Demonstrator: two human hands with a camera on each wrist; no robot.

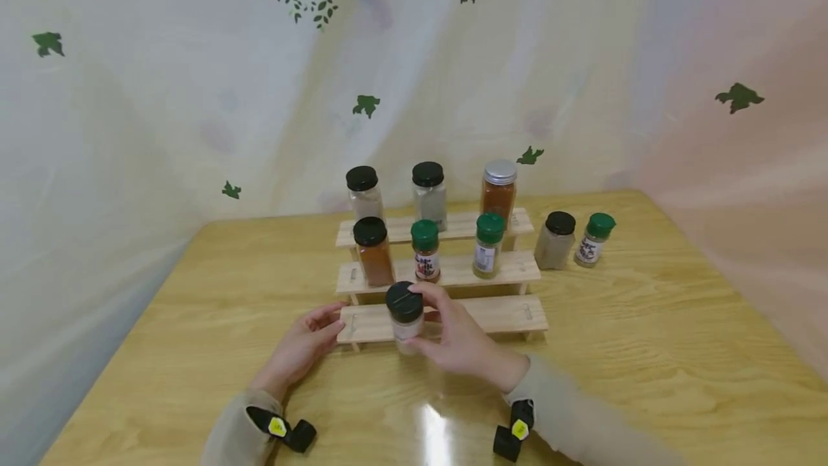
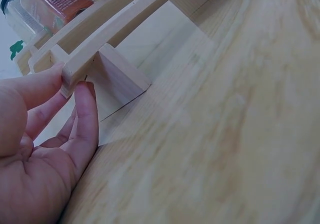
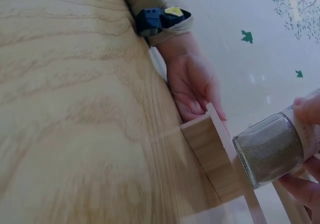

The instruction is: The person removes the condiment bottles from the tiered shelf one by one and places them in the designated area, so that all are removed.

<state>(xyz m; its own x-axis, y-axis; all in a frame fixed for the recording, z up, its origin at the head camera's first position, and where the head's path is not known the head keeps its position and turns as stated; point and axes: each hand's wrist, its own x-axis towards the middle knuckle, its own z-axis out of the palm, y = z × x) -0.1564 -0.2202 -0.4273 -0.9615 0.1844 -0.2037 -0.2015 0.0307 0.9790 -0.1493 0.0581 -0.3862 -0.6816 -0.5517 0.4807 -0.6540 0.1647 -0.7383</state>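
A three-tier wooden rack (image 1: 491,315) stands on the table. My left hand (image 1: 300,347) pinches the left end of its lowest step; the left wrist view shows the thumb (image 2: 42,84) above the board and a finger underneath. With thumb and fingers, my right hand (image 1: 462,340) grips a glass spice jar (image 1: 404,304) with a black lid, over the lowest step toward its left. Grey-brown powder shows through that jar's glass (image 3: 270,146) in the right wrist view, where its base is close to the board; whether they touch I cannot tell.
Three jars line the top step, including a silver-capped one (image 1: 499,189). The middle step bears a black-lidded orange jar (image 1: 375,257) and two green-capped bottles (image 1: 425,250). Right of the rack stand a black-lidded jar (image 1: 555,241) and a green-capped bottle (image 1: 594,241). A curtain (image 1: 414,56) hangs behind.
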